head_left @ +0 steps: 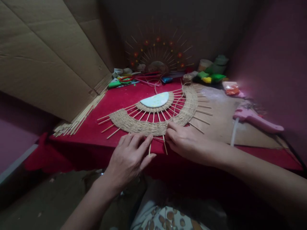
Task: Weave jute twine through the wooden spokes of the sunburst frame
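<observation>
A half-round fan of thin wooden sticks and woven twine (pixel 144 127) lies on the red cloth, with a pale half-disc (pixel 155 100) at its centre. My left hand (pixel 131 153) rests on the outer edge of the woven band, its thumb apart from the fingers beside a stick end. Just right of it, my right hand (pixel 182 140) is closed at the band's lower edge, fingers pinched. A strand of twine runs between the hands along the edge; what the right fingertips hold is too small to make out.
A pink glue gun (pixel 257 119) lies at the right on a cardboard sheet (pixel 223 127). Loose sticks (pixel 78 119) lie at the left by a large cardboard panel (pixel 48 54). Scissors (pixel 126 79), coloured packets and a decorated stick fan (pixel 157 65) are at the back.
</observation>
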The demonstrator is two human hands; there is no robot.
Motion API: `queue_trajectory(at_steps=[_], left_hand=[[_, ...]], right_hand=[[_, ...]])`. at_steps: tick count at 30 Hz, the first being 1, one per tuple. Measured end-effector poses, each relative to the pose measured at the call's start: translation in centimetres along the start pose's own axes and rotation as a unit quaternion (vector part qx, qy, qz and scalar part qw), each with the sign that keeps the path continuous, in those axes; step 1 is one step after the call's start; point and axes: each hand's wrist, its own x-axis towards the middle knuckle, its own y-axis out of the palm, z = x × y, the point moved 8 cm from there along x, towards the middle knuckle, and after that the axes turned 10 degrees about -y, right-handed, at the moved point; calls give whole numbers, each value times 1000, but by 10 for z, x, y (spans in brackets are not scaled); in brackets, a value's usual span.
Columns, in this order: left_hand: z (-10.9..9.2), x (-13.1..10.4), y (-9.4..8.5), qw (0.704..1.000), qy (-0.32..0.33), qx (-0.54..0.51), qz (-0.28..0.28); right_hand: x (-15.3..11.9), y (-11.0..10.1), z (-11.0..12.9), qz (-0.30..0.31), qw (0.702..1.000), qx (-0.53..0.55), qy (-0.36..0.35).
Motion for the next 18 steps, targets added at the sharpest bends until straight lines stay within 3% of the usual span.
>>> queue_trajectory(at_steps=[5,11,18], left_hand=[[-2,1,-4,1000,19,-5,-12],[-4,3,-5,1000,28,-5,-6],[-3,2,-5,1000,24,-11,-5]], right_hand=[[-7,-3,7,10,996,52,66],[-19,-11,22,-46,988,147,27],[-29,-5,43,-64,995,7,-72]])
